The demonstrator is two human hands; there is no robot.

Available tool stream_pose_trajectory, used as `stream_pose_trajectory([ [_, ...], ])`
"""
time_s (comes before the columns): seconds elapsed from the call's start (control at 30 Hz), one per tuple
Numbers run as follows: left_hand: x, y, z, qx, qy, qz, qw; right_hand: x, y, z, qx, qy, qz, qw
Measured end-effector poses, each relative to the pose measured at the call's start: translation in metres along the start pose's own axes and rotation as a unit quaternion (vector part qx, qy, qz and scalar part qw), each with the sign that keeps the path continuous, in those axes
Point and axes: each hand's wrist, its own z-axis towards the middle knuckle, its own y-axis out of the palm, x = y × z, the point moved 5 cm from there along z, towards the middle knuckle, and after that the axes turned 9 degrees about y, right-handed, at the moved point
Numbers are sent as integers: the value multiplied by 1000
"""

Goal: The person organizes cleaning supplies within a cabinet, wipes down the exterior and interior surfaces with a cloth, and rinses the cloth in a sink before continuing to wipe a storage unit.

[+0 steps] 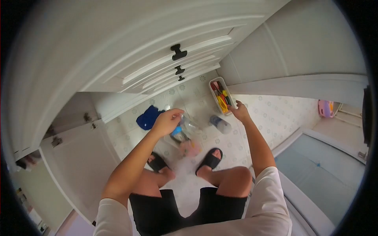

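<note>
My left hand (168, 122) is closed in a pinch on the upper edge of a clear plastic bag (191, 125). Through the film show something blue, a dark piece and a blurred pink patch; I cannot make out what they are. My right hand (240, 112) has its fingers apart beside the near end of a white basket (213, 94). Whether it touches the rim is hard to tell. Red, black and yellow tools (221, 96) lie in that basket. Between my hands a blurred, translucent bottle with a dark blue end (221, 125) lies on the floor.
A dark blue cloth (149, 118) lies left of the bag. White drawers with black knobs (179, 52) rise ahead, and a cabinet door (84, 165) stands open at left. My feet in black slippers (210, 160) are close behind the bag. A glass-panelled door (319, 169) is at right.
</note>
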Motion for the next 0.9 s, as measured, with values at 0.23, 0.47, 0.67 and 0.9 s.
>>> stream_pose_trajectory([
  [0.23,-90,40,113,-76,89,86,989,-24,45,79,140,-30,-64,988],
  [0.47,-129,80,116,-195,81,101,972,-26,76,81,168,-65,-29,983],
  [0.67,-129,68,105,-166,88,59,980,-28,59,72,199,-66,-54,976],
  [0.9,-100,35,98,-76,133,33,988,-63,18,12,220,-178,-143,948],
])
